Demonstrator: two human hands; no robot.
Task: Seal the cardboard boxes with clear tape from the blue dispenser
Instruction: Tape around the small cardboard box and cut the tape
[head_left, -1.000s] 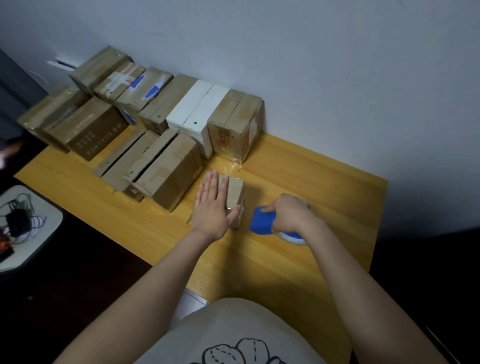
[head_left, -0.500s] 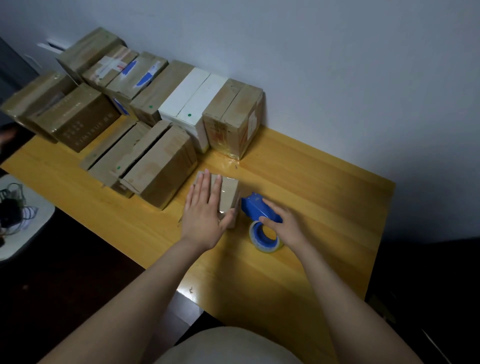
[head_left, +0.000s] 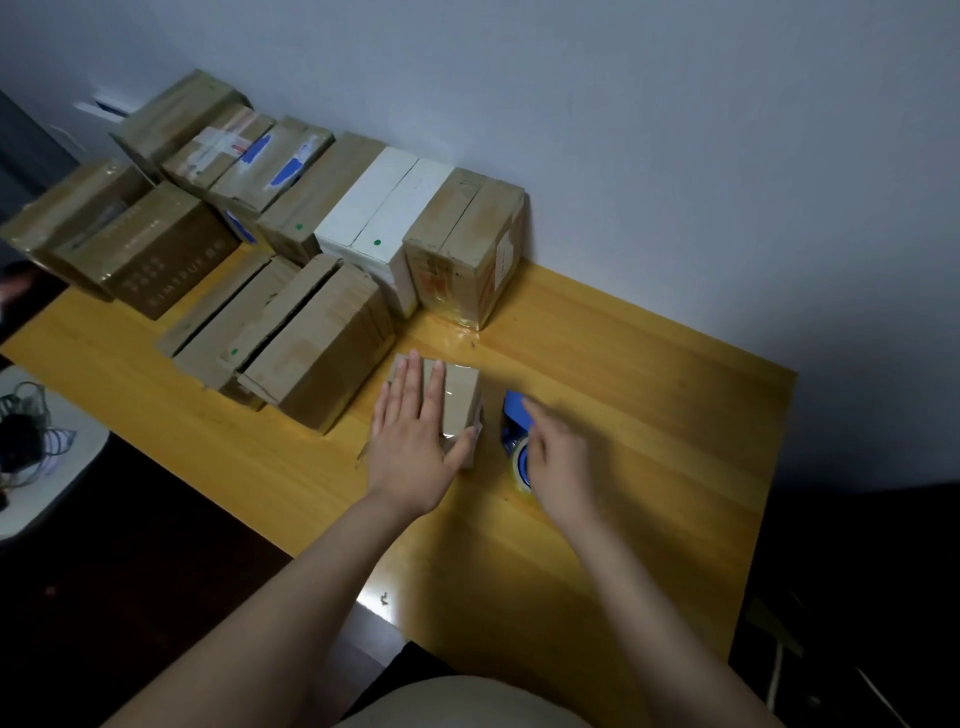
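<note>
Left hand (head_left: 410, 447): open and flat, palm down on the small cardboard box (head_left: 460, 397), fingers straight and pointing up the frame, thumb against the box's lower right edge.
Right hand (head_left: 563, 462): lower centre-right, blurred by motion; it lies over the blue dispenser (head_left: 514, 410), but I cannot tell whether the fingers grip it or only touch it.
Small cardboard box: centre of the frame, on the tabletop (head_left: 649, 415); long axis runs up the frame, in line with the left fingers. A sheen on its top may be tape; not certain.
Blue dispenser: just right of the small box, a narrow strip of tabletop between them. Blue body at the upper end, tape roll (head_left: 521, 465) at the lower end, so its long axis runs roughly parallel to the box.
Key relation: the dispenser lies to the right of the box and under the right hand, which is the nearer one; the left hand is placed to steady the box, probably for a pass along its length.
Count, hands: two.
Count, dispensers: one.
Count, stored boxes (head_left: 322, 348): about twelve, upper left to upper centre, including two white boxes (head_left: 384, 218); seams and gaps look alike, so the figure is approximate.
Count, boxes in work: one.
</note>
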